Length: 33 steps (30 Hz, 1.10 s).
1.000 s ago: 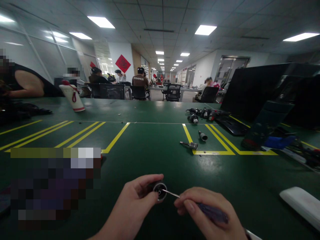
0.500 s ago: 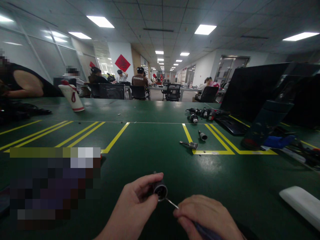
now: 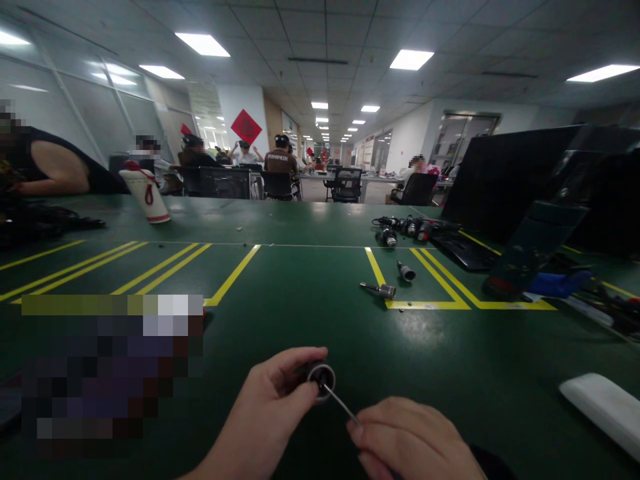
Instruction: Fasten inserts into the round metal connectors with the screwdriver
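Observation:
My left hand [image 3: 280, 407] grips a cup-shaped metal hole saw [image 3: 327, 369] between thumb and fingers, its round hollow mouth facing me. In my right hand [image 3: 410, 437] is a thin screwdriver [image 3: 343, 405], its pale shaft slanting up to the left into that mouth. The handle is mostly covered by my fingers, and the tip cannot be made out inside the dark cup. Farther off on the green table lie a similar hole saw with a long shank [image 3: 383, 291] and a shorter one [image 3: 406, 271]. Small dark bits [image 3: 401, 310] lie close to them.
Yellow tape [image 3: 430, 305] marks the table. Power tools [image 3: 387, 235], a dark bottle [image 3: 533, 247] and a white object [image 3: 603, 407] stand or lie to the right. A white cup [image 3: 147, 193] and a blurred-out object [image 3: 100, 373] are on the left. Several people sit beyond.
The screwdriver's shaft has moved from the lower rim into the mouth of the hole saw. The hole saw has turned to face me more squarely. My right hand has shifted slightly.

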Each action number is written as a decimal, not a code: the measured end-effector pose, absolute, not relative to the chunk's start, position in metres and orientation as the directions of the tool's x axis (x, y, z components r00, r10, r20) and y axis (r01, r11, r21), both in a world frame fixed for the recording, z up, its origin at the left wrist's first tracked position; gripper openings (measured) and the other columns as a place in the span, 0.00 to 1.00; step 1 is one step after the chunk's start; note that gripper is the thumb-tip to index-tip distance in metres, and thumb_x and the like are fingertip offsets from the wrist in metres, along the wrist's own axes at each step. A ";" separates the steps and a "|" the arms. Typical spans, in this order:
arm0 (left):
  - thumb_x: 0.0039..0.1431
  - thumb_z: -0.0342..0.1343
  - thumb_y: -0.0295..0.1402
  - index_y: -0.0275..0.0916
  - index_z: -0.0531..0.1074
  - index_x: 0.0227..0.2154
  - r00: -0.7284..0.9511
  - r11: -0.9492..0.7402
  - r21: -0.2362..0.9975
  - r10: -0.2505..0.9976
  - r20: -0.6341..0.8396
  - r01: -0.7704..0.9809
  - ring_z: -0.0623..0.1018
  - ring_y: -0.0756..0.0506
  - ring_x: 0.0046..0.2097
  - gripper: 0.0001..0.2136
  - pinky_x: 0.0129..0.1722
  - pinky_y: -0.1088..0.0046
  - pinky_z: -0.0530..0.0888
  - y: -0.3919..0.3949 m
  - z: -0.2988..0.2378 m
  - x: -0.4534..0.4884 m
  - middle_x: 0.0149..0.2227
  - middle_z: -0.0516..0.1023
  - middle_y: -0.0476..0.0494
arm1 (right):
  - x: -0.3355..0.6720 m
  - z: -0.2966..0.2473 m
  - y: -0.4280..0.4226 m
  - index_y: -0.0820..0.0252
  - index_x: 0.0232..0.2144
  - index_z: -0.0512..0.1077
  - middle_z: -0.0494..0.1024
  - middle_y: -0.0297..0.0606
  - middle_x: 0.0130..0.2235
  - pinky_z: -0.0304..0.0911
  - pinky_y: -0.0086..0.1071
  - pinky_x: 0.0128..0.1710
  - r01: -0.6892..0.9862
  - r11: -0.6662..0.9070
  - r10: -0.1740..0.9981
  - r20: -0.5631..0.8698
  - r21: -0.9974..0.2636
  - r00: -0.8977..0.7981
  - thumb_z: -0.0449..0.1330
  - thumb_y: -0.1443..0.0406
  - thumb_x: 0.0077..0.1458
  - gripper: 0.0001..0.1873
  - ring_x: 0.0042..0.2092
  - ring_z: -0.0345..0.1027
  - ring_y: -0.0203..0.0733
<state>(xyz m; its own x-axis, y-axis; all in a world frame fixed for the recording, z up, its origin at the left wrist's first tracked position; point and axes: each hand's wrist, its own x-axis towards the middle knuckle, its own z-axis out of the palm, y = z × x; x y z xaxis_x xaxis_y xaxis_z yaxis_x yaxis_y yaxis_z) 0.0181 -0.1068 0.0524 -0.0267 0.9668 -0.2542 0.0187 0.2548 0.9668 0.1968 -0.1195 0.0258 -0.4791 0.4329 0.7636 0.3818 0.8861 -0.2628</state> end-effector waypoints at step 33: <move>0.41 0.60 0.28 0.38 0.80 0.32 0.031 0.239 0.968 0.970 -0.242 0.078 0.79 0.44 0.32 0.11 0.34 0.70 0.74 -0.103 0.044 0.016 0.30 0.82 0.44 | 0.195 0.034 -0.118 0.59 0.36 0.71 0.81 0.37 0.27 0.71 0.24 0.26 0.376 0.876 0.463 0.746 -0.302 -0.478 0.54 0.75 0.50 0.12 0.26 0.75 0.37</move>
